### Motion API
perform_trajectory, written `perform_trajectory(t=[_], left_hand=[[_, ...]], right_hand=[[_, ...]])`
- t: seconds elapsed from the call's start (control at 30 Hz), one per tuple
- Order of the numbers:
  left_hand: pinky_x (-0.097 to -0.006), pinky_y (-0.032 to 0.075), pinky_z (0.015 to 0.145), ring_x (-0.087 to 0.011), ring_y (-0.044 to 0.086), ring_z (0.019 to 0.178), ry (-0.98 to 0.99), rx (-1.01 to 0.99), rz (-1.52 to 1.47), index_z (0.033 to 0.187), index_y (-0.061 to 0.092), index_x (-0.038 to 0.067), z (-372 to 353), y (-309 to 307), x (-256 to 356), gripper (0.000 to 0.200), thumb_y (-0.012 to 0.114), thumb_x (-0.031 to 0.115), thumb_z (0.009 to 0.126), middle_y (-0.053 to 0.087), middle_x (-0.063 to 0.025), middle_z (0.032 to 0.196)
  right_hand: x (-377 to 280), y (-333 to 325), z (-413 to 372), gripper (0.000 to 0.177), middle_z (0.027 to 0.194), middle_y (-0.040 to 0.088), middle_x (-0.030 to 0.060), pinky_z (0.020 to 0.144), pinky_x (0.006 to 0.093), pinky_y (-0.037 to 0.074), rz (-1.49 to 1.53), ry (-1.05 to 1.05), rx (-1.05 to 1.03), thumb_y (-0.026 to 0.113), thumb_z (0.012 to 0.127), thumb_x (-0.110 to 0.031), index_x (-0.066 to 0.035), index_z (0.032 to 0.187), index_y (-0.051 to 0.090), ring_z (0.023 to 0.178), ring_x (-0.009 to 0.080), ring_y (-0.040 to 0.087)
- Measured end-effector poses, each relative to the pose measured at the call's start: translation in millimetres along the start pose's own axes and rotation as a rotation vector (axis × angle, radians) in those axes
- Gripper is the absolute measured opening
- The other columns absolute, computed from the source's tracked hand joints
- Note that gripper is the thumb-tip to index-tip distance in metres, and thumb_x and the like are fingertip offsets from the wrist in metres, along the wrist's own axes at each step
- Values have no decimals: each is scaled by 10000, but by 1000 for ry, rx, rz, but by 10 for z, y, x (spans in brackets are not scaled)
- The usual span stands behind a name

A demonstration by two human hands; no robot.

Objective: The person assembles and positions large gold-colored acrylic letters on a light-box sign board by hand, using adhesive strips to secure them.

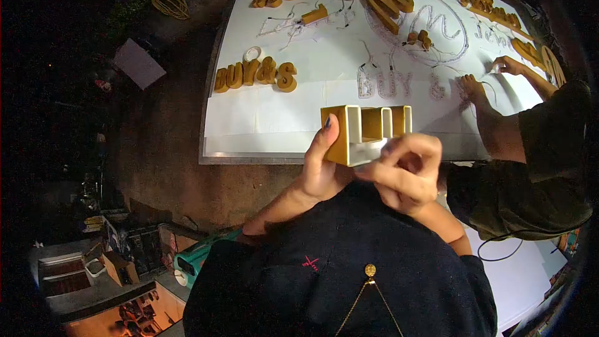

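A gold-sided hollow channel letter with a white inside, shaped like an E, is held up in front of my chest, its open side facing me. My left hand is wrapped round its left end, thumb on the gold wall. At its lower right, my right hand has curled fingers pressed together near the letter's edge; whatever they hold, if anything, is too small and blurred to name. Beyond lies the white table, with gold letters reading BUY&S at its left.
More gold letters and wired LED strips lie across the table. A tape roll sits above the left letters. At the right, a co-worker's two hands touch the table. A teal object stands at lower left.
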State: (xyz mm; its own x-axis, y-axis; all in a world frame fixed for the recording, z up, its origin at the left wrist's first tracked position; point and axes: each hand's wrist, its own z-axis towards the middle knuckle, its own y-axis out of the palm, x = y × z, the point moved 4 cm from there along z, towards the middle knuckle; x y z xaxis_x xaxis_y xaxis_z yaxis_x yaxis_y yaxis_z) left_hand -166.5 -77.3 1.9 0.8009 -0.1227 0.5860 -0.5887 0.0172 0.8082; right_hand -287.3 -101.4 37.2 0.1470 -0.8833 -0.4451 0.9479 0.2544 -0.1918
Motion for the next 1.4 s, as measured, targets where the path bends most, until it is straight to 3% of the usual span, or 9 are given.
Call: perform_trajectory(t=[0.1,0.13,0.2,0.27,0.43,0.53,0.67,0.77,1.4], left_hand=[[-351,447,839,-230,532,1002,-147,182,-90,1197,437,25,-33,-77,-70,889,327,783,746,521,-108,1109],[-335,441,838,-249,509,1037,-160,-12,-160,1207,409,5,-40,-62,19,1016,331,858,659,493,-123,1122],[-454,413,920,-312,475,1089,-23,-84,-129,1196,389,-33,-40,-47,71,1028,424,834,646,447,-154,1148],[-595,342,970,-399,448,1124,20,-112,-44,1133,424,-31,-31,-56,129,980,535,793,615,397,-213,1222],[-626,321,966,-477,384,1178,-72,2,-166,1042,458,0,-78,-204,122,931,626,767,540,302,-312,1323],[-559,346,979,-423,423,1154,-55,-50,-29,1049,444,7,-124,-148,148,999,642,799,472,378,-278,1249],[-393,292,990,-244,357,1135,126,-176,246,1211,309,-20,-206,-83,134,1151,330,917,543,335,-129,1187],[-344,276,986,-191,335,1130,179,-350,327,1238,268,-13,-219,-32,175,1213,249,965,521,317,-80,1163],[-361,278,990,-212,340,1141,342,-335,594,1216,303,4,-35,-188,83,1172,317,944,515,317,-101,1181]], right_hand=[[-71,-136,-21,73,948,410,95,518,243,412,253,73,190,668,732,0,7,800,642,532,105,497],[-66,-182,-38,59,948,402,98,504,252,403,323,83,304,654,776,-39,2,784,613,514,105,487],[-1,-295,-67,220,962,367,101,481,267,380,283,71,505,596,865,-202,-26,779,496,451,92,434],[75,-333,-70,267,951,371,98,515,268,382,236,101,603,570,883,-253,-14,803,481,545,109,429],[167,-269,-215,231,932,393,109,582,259,396,265,243,609,558,880,-211,3,832,487,722,153,437],[136,-210,-176,130,933,442,123,693,266,409,217,330,399,563,832,-100,21,875,543,768,170,450],[46,-136,-90,145,935,487,129,762,275,400,202,424,270,651,699,36,29,842,628,828,185,492],[15,-133,-61,149,949,492,120,765,282,407,117,434,248,674,681,25,15,829,657,839,184,499],[139,-124,-88,147,1017,503,88,816,279,391,176,562,261,683,649,28,0,792,665,887,160,480]])
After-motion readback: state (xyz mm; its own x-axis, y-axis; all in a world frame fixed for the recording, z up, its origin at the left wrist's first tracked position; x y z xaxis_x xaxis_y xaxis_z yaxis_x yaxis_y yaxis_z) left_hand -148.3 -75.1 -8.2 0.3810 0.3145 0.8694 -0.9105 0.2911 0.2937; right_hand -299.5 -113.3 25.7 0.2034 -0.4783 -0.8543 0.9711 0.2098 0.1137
